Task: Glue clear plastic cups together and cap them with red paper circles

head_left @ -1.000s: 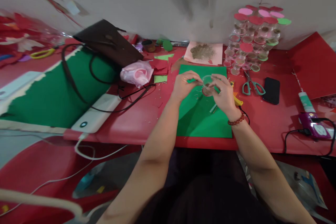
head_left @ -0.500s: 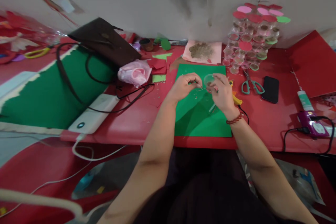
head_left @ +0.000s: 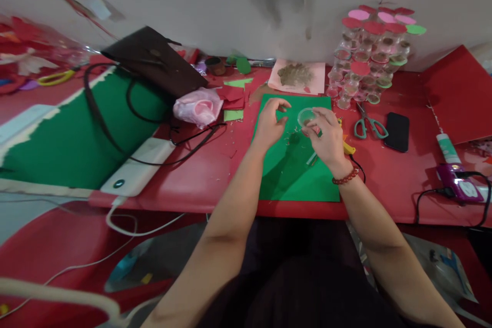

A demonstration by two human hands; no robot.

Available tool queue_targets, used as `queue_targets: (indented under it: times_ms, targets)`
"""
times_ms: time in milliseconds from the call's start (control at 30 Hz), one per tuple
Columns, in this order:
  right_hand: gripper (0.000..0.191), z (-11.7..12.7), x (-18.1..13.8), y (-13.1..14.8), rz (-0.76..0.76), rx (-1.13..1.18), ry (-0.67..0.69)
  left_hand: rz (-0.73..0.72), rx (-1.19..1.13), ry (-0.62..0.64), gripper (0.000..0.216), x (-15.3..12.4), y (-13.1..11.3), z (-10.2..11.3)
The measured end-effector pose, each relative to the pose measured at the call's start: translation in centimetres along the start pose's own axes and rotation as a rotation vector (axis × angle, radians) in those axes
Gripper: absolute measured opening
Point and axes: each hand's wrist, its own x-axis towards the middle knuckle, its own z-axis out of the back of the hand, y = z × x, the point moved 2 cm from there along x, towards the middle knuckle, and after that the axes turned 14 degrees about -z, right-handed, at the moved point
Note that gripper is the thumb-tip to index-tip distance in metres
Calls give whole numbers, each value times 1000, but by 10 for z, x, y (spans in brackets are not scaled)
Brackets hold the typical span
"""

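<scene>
My right hand (head_left: pixel 329 136) pinches a small clear plastic cup (head_left: pixel 303 115) by its side above the green sheet (head_left: pixel 303 184). Part of the cup is covered by my fingers. To its left, my left hand (head_left: pixel 271 122) hangs over the sheet with thumb and fingers apart and nothing between them. Thin pale scraps (head_left: pixel 289 136) lie on the sheet below the hands. A yellow-handled tool with a black cord, apparently a glue gun (head_left: pixel 349 148), lies partly hidden behind my right hand.
Scissors (head_left: pixel 369 125) and a black phone (head_left: pixel 397 131) lie right. Behind them stands a stack of clear cups with coloured discs (head_left: pixel 361 69). Left are a pink cloth bundle (head_left: pixel 198 107), a dark bag (head_left: pixel 151 59) and a white power strip (head_left: pixel 136 169).
My left hand has drawn back leftward from the cup and its fingers have spread. My right hand keeps the cup in nearly the same place.
</scene>
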Motion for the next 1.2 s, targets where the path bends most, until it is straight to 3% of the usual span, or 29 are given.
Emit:
queue_targets:
  times_ms: [67,233,367,500,600,700,900,1033,1200]
  targets:
    - [14,0,-1,0,-5,-4,-9,57,-111,15,15,-2,-4,-4]
    - [14,-5,-4,2,-19,-15,5,145,-203,193,45,-5,-18,-13]
    - [9,-7,-6,4,6,-37,6,113,-194,181,36,-2,-20,-9]
    - [32,-4,-2,1,-86,17,-13,167,-205,247,28,0,-14,-4]
    - [32,-2,0,-2,-149,46,6,169,-202,328,24,-1,-13,-4]
    - [25,-2,0,-1,-163,62,30,112,-123,344,23,-2,-15,-7]
    - [27,-4,-4,5,-237,93,74,35,-21,261,42,-4,-21,-9]
    - [28,-7,-9,8,-228,51,104,-25,147,234,31,-6,-24,-10]
    - [29,-10,-13,11,-281,40,166,-48,354,328,21,-8,-24,-15]
